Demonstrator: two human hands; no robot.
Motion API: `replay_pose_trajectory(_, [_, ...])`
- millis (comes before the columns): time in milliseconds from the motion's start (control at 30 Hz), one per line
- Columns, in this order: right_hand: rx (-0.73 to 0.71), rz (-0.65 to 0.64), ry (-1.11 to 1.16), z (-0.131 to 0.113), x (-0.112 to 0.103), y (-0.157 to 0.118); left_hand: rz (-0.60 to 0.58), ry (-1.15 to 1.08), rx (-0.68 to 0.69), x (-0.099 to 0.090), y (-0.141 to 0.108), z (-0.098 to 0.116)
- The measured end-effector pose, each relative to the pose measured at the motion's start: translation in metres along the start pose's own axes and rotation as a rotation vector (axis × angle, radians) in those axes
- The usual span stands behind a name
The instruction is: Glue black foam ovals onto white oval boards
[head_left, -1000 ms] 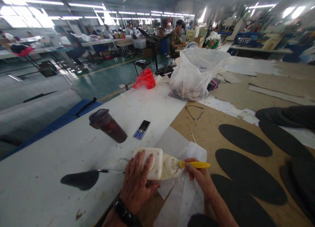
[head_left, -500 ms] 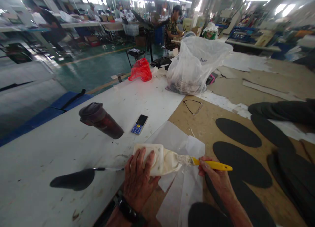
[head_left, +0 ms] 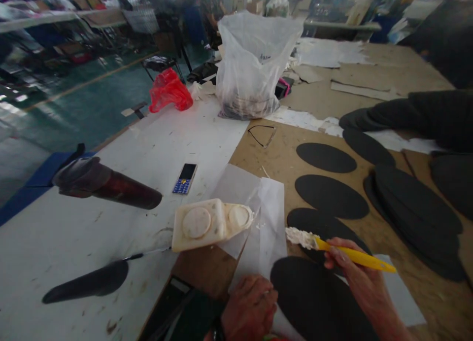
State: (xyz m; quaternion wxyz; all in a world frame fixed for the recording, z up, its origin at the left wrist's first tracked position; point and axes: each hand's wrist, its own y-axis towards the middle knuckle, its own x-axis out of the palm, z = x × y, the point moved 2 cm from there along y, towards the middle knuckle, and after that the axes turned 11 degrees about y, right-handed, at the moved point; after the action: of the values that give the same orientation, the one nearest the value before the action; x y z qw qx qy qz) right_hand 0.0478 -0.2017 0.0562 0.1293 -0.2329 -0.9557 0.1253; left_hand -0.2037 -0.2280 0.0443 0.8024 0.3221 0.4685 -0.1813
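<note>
My right hand (head_left: 354, 267) grips a brush (head_left: 364, 258) by its yellow handle; whitish paste coats its bristles, which hover over a black oval piece (head_left: 325, 225). My left hand (head_left: 251, 304), fingers curled and partly hidden, is at the near edge, beside another black oval piece (head_left: 314, 296) and over white paper (head_left: 268, 222). Whatever those fingers may hold is out of sight. Left of the paper lies a cream plastic container (head_left: 199, 225) with a round lid and an open, paste-smeared spout, untouched by either hand.
Left on the white table are a dark tumbler (head_left: 121, 188), a keypad phone (head_left: 185, 178) and a black-bladed tool (head_left: 88, 282). Glasses (head_left: 262, 135), a clear plastic bag (head_left: 254, 70) and a red bag (head_left: 170, 90) stand farther back. Stacked black ovals (head_left: 417, 218) lie right.
My left hand has let go of the container and moved down and right, toward me. The brush has come away from the spout to the right. The view has shifted downward and right.
</note>
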Motion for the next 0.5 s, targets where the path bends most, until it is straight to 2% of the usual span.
replay_pose_trajectory(100, [0.063, 0.079, 0.011, 0.016, -0.030, -0.038, -0.004, -0.024, 0.147, 0.041, -0.011, 0.013])
replay_pose_trajectory(200, [0.147, 0.078, 0.014, 0.038, -0.035, -0.065, -0.017, 0.012, 0.174, 0.061, -0.022, 0.012])
replay_pose_trajectory(333, [0.188, 0.077, 0.000, 0.061, -0.016, -0.079, -0.052, 0.044, 0.197, 0.061, -0.025, 0.007])
replay_pose_trajectory(500, [0.160, 0.112, -0.011, 0.074, 0.006, -0.073, -0.087, 0.068, 0.257, 0.050, -0.016, 0.007])
